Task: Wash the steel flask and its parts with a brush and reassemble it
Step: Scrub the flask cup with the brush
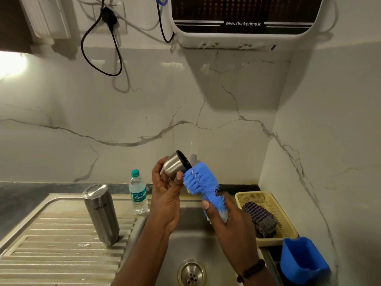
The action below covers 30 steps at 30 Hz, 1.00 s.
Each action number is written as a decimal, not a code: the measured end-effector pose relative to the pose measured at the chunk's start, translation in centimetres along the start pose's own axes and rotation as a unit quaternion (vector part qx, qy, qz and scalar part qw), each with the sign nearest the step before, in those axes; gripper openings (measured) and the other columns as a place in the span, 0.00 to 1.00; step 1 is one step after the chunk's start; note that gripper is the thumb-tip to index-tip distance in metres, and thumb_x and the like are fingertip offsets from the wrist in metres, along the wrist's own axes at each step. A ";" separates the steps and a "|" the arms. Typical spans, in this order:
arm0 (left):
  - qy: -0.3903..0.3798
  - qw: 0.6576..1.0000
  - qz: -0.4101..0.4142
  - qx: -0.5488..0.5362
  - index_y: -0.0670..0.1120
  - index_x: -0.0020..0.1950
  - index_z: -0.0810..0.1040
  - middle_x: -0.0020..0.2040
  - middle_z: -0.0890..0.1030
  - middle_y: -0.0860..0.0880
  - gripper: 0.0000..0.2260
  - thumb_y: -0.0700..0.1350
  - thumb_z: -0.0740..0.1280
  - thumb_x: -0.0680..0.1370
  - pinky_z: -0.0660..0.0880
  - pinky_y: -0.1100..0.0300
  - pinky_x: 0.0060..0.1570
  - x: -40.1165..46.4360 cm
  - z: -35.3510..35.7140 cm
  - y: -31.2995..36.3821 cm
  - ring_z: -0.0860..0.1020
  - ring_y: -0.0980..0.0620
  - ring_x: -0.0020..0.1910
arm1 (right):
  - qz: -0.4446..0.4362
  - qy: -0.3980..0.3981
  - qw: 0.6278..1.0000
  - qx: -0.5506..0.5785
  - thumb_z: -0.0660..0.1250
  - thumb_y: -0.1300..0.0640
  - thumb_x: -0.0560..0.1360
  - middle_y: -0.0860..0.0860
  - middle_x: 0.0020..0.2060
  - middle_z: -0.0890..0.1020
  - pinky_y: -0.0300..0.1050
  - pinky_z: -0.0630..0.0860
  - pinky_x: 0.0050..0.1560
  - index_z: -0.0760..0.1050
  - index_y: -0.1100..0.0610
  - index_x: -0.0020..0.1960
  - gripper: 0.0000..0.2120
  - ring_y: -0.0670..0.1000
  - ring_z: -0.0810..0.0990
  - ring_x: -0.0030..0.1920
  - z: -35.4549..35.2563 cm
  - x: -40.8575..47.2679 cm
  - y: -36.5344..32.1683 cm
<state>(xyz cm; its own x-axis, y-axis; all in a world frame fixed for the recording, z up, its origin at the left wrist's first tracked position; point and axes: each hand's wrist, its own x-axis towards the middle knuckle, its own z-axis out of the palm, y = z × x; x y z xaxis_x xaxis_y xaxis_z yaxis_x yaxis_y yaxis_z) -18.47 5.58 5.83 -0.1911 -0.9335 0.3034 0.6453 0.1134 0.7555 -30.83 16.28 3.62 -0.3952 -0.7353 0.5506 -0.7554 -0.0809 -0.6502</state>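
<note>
My left hand [168, 195] grips the flask's steel cap [175, 166], raised above the sink with its black open rim tilted to the right. My right hand [224, 219] holds the handle of a blue bottle brush [201, 181], whose bristle head touches the cap's rim. The steel flask body [101, 213] stands upside down on the ridged drainboard [51, 244] to the left, apart from both hands.
The steel sink basin [206, 240] with its drain [191, 273] lies below my hands. A plastic water bottle [138, 193] stands behind the sink. At the right are a yellow basket [266, 200] holding a checked cloth [260, 220] and a blue container [303, 259]. A water purifier [243, 21] hangs overhead.
</note>
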 end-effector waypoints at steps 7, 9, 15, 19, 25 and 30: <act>-0.089 0.991 -0.011 0.103 0.48 0.70 0.69 0.62 0.81 0.46 0.33 0.44 0.78 0.68 0.78 0.58 0.54 -1.5 -0.6 -0.3 0.80 0.47 0.60 | 0.000 -0.035 0.999 -0.018 0.53 0.28 0.74 0.44 0.35 0.80 0.43 0.79 0.35 0.70 0.42 0.56 0.22 0.42 0.79 0.34 -1.6 4.0 -1.4; -0.110 0.987 -0.024 0.111 0.49 0.70 0.69 0.62 0.80 0.47 0.31 0.43 0.76 0.69 0.78 0.58 0.54 -2.0 -0.4 -0.4 0.80 0.47 0.60 | 0.035 -0.077 0.996 0.024 0.56 0.29 0.74 0.45 0.37 0.82 0.46 0.81 0.40 0.72 0.43 0.54 0.21 0.43 0.81 0.37 -2.2 5.2 -1.5; -0.114 0.989 -0.045 0.082 0.48 0.73 0.67 0.66 0.78 0.46 0.36 0.56 0.77 0.70 0.75 0.52 0.64 -2.0 -0.1 0.1 0.77 0.45 0.66 | 0.065 0.005 0.989 0.130 0.59 0.35 0.74 0.46 0.34 0.81 0.33 0.74 0.32 0.73 0.46 0.49 0.16 0.41 0.80 0.35 -2.6 3.2 -1.1; -0.117 0.988 -0.057 0.083 0.47 0.72 0.68 0.64 0.80 0.47 0.35 0.56 0.76 0.70 0.76 0.56 0.61 -1.5 -0.1 0.7 0.78 0.46 0.65 | -0.027 -0.009 0.999 -0.018 0.52 0.31 0.77 0.43 0.33 0.79 0.36 0.76 0.31 0.71 0.43 0.55 0.20 0.41 0.78 0.32 -1.4 1.5 0.3; -0.133 0.970 -0.021 0.200 0.51 0.68 0.71 0.58 0.82 0.54 0.21 0.47 0.68 0.75 0.77 0.64 0.53 -1.1 0.7 1.0 0.81 0.54 0.58 | -0.081 -0.069 0.968 -0.229 0.49 0.34 0.78 0.48 0.42 0.83 0.43 0.78 0.34 0.69 0.50 0.69 0.29 0.46 0.80 0.36 -1.8 3.3 0.0; -0.150 0.956 -0.003 0.254 0.50 0.61 0.77 0.52 0.83 0.48 0.15 0.56 0.66 0.78 0.80 0.59 0.49 0.2 0.7 3.1 0.82 0.50 0.52 | 0.015 -0.258 0.966 0.028 0.60 0.34 0.73 0.41 0.34 0.81 0.33 0.73 0.36 0.77 0.46 0.53 0.20 0.40 0.79 0.35 -5.0 5.3 -2.0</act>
<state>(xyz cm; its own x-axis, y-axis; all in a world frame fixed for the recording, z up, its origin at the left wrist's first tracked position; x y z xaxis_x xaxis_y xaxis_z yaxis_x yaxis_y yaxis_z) -17.00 5.93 8.64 -0.4468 -0.8033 0.3939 0.2165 0.3302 0.9188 -34.04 15.85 10.44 -0.0924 -0.9742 0.2059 -0.7127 -0.0797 -0.6969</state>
